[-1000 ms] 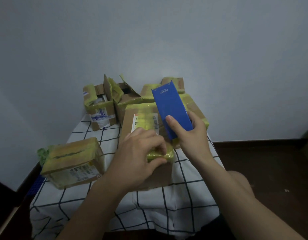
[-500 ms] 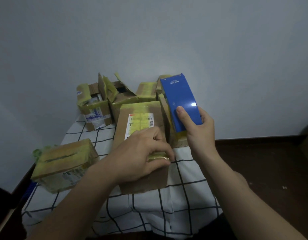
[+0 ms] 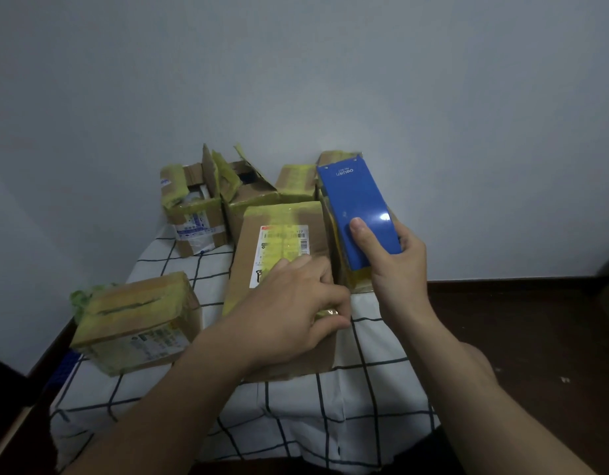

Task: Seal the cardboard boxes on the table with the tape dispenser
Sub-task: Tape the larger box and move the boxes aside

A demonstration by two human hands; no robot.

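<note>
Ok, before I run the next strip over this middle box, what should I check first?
1. Tape dispenser gripped in right hand: ok.
2. Left hand pinching the tape end at the middle box's near right edge: ok.
3. Tape unbroken between dispenser and that pinch: cannot tell.
4. Middle box top lying flat: ok.
5. Two back-left boxes closed: not ok, both open.
</note>
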